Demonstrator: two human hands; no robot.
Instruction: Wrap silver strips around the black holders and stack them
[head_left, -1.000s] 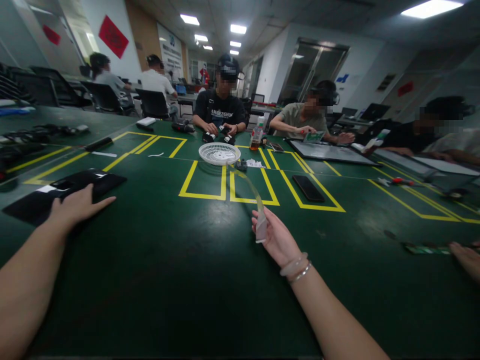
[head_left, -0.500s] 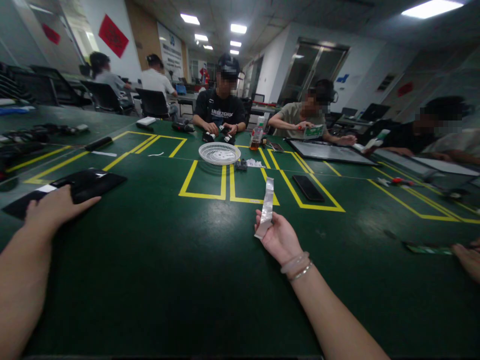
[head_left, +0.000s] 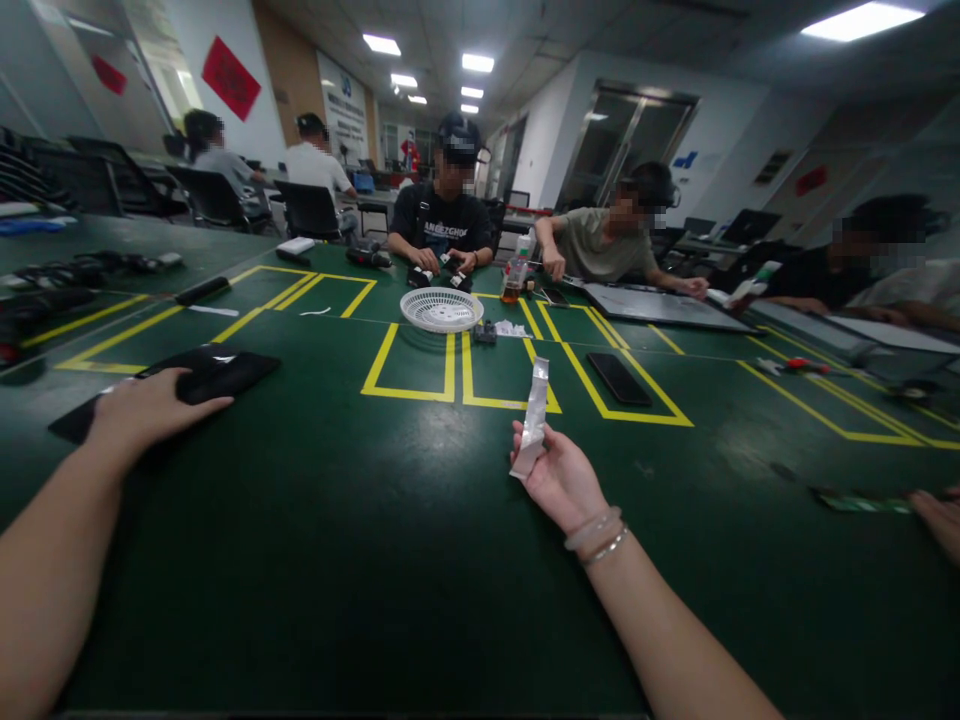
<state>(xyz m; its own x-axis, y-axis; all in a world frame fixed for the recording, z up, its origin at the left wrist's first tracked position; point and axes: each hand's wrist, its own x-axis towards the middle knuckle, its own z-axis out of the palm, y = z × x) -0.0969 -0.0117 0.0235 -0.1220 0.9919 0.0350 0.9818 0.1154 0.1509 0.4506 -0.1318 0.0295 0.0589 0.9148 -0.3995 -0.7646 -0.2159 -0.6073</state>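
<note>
My left hand [head_left: 146, 415] lies over a glossy, flat black pouch [head_left: 244, 370] on the green table, thumb stretched along its near edge. The fingertips are partly hidden, and the hand covers the pouch's middle. In my right hand [head_left: 562, 475], palm up, a creased silvery strip [head_left: 535, 410] is held between thumb and fingers, its free end pointing up and away. Two bracelets circle the right wrist. Beyond that hand, a black phone [head_left: 617, 378] lies inside a yellow taped outline.
A white slotted basket [head_left: 441, 310] stands at mid-table, beside a small dark part [head_left: 485, 332] and paper scraps. A bottle [head_left: 515, 272] is behind. Co-workers sit across and to the right; one's hand [head_left: 937, 520] is near a green circuit board [head_left: 862, 501].
My left hand has slid right, bringing the black pouch with it. My right hand keeps the strip almost still. The co-worker across to the right no longer holds up the green piece.
</note>
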